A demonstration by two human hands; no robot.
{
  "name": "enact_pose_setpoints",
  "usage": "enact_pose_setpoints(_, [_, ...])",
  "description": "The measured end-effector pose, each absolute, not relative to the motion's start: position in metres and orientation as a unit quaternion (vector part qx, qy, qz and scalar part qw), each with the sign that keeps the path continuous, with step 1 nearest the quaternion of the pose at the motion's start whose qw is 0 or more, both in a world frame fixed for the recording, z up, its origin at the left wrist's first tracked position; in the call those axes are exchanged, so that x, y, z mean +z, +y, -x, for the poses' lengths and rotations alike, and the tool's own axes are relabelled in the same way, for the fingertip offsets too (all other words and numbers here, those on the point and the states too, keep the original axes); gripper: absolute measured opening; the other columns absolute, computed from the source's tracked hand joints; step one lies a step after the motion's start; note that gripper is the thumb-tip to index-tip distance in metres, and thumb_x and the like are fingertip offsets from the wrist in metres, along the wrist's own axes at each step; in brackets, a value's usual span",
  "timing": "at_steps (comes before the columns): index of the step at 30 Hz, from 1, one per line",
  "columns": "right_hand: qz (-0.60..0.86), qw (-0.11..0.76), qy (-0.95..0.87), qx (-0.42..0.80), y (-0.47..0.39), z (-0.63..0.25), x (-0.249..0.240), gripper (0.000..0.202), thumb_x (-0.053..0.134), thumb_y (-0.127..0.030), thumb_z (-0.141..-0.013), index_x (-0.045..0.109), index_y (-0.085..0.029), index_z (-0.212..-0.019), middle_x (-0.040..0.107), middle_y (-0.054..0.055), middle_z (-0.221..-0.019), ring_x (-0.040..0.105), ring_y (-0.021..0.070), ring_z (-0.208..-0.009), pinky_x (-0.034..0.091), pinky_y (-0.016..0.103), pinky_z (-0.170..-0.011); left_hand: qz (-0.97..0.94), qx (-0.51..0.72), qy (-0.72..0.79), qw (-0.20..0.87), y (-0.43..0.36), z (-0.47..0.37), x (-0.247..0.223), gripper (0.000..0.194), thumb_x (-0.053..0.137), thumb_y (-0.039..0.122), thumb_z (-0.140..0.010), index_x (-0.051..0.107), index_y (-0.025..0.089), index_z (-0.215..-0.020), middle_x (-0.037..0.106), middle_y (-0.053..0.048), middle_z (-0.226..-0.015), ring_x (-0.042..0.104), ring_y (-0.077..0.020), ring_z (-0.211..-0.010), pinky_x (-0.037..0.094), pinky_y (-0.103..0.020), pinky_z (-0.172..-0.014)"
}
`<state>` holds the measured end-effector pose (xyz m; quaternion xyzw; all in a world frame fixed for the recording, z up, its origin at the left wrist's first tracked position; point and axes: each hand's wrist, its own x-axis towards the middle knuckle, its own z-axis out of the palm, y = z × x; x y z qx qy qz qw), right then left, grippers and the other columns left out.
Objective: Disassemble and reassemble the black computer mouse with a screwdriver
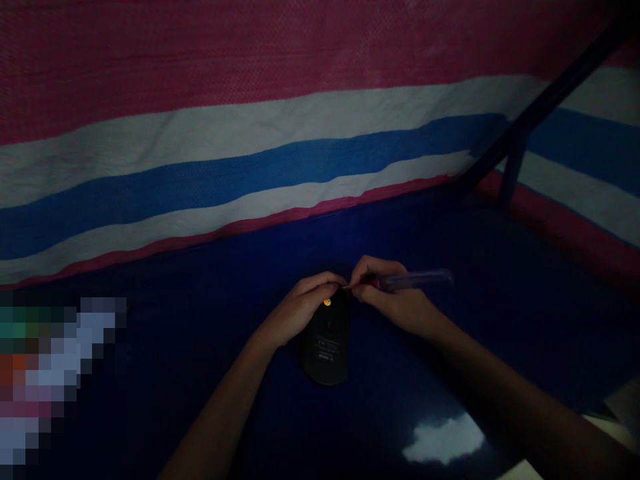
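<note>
A black computer mouse (325, 357) lies upside down on the dark blue table, its printed label facing up. My left hand (303, 303) holds its far end from the left, with fingers closed over the edge. A small yellow-orange spot shows on the underside beside my thumb. In my right hand (387, 293) is a screwdriver (427, 279) with a clear handle and a red front part, gripped between thumb and fingers. The tool lies nearly level and points left. Its thin tip is at the mouse's far end, close to my left fingertips; whether it touches is too dark to tell.
Striped red, white and blue sheeting (250, 180) hangs behind the blue table (200, 373). A dark metal frame (545, 107) slants down at the right. At the left edge is a blurred-out patch (50, 380). Pale paper-like pieces (523, 471) lie at the lower right.
</note>
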<state>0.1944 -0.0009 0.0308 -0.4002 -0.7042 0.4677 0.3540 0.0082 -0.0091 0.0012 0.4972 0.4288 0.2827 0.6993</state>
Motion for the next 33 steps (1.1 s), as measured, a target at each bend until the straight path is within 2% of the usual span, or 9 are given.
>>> enact_pose_setpoints(12, [0.404, 0.337, -0.726, 0.443, -0.003, -0.19, 0.03, 0.004, 0.057, -0.018, -0.079, 0.059, -0.018, -0.076, 0.06, -0.004, -0.064, 0.054, 0.0089, -0.056, 0.038, 0.021, -0.051, -0.504, 0.286, 0.428, 0.694, -0.008, -0.009, 0.002, 0.027, 0.049, 0.038, -0.088, 0.067, 0.022, -0.101, 0.066, -0.002, -0.094, 0.058, -0.0143, -0.076, 0.039, -0.026, -0.067])
enact_pose_setpoints(18, [0.402, 0.337, -0.74, 0.422, -0.002, -0.191, 0.028, 0.005, 0.057, -0.015, -0.08, 0.06, -0.018, -0.076, 0.061, -0.004, -0.066, 0.055, 0.0086, -0.058, 0.039, 0.021, -0.054, -0.495, 0.292, 0.426, 0.699, -0.009, -0.01, 0.003, 0.026, 0.05, 0.036, -0.088, 0.066, 0.021, -0.102, 0.062, -0.001, -0.081, 0.057, -0.0147, -0.075, 0.039, -0.026, -0.067])
enact_pose_setpoints(25, [0.41, 0.343, -0.748, 0.394, -0.001, -0.193, 0.024, 0.005, 0.057, -0.015, -0.082, 0.06, -0.018, -0.078, 0.061, -0.004, -0.068, 0.055, 0.0086, -0.06, 0.039, 0.021, -0.055, -0.492, 0.3, 0.423, 0.7, -0.01, -0.009, 0.003, 0.031, 0.05, 0.036, -0.088, 0.061, 0.023, -0.114, 0.065, -0.004, -0.103, 0.059, -0.018, -0.088, 0.042, -0.028, -0.073])
enact_pose_setpoints(33, [0.418, 0.345, -0.753, 0.373, 0.002, -0.192, 0.021, 0.007, 0.057, -0.015, -0.082, 0.06, -0.019, -0.078, 0.061, -0.004, -0.069, 0.054, 0.0086, -0.059, 0.036, 0.021, -0.053, -0.49, 0.306, 0.425, 0.697, -0.01, -0.009, 0.005, 0.031, 0.051, 0.033, -0.087, 0.06, 0.026, -0.116, 0.064, -0.004, -0.111, 0.058, -0.0214, -0.103, 0.044, -0.03, -0.077])
